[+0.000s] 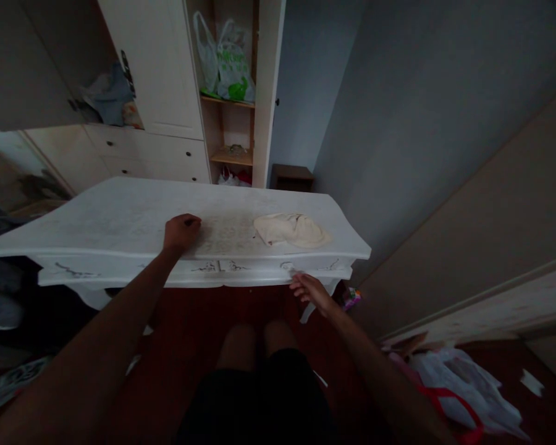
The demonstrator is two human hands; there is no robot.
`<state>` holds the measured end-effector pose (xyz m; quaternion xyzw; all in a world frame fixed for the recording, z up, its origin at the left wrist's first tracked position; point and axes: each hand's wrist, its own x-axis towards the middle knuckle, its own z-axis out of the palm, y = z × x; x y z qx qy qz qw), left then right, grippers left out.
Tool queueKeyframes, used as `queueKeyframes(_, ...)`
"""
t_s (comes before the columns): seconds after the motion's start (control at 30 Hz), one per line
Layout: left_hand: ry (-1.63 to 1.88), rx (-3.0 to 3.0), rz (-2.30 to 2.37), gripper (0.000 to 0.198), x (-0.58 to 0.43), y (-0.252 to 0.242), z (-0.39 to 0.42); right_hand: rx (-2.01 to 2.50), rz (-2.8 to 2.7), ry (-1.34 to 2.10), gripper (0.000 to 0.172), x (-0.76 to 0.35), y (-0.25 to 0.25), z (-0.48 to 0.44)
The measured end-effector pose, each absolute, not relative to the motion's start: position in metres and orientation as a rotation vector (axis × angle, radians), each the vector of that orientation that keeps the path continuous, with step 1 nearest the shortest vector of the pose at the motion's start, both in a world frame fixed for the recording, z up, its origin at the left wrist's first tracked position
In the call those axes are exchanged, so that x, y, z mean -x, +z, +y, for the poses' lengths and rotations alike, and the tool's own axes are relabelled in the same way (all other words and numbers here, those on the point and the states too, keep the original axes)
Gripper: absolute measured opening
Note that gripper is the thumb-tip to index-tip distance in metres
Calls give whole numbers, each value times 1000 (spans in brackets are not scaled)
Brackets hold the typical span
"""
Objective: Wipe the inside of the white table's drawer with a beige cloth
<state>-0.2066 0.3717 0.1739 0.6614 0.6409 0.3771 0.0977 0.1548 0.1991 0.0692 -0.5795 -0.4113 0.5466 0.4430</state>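
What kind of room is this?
Probably a bedroom in a home. A tall cream wardrobe with clothes stuffed inside stands behind a white dressing table with drawers, where the left hand rests and the right hand touches a drawer front. Plastic bags sit on a shelf.

Counted, kind by kind
There were two hands, the left hand (181, 232) and the right hand (311, 292); one white table (97, 216); one cream cloth (290, 229); two plastic bags (231, 68); two wooden shelves (227, 102); one small brown box (291, 176); two bare knees (241, 340).
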Motion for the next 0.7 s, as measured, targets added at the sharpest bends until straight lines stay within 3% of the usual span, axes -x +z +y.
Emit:
queueKeyframes(0.17,1097,-1941,1928,24,205,176,370,1222,-574,1715,38,-137,78,226)
queueKeyframes(0.37,1125,-1938,1933,24,204,176,369,1041,-259,1960,26,-134,83,244)
queueKeyframes(0.7,1158,-1887,1945,20,202,178,367,1006,-258,1972,26,-131,80,246)
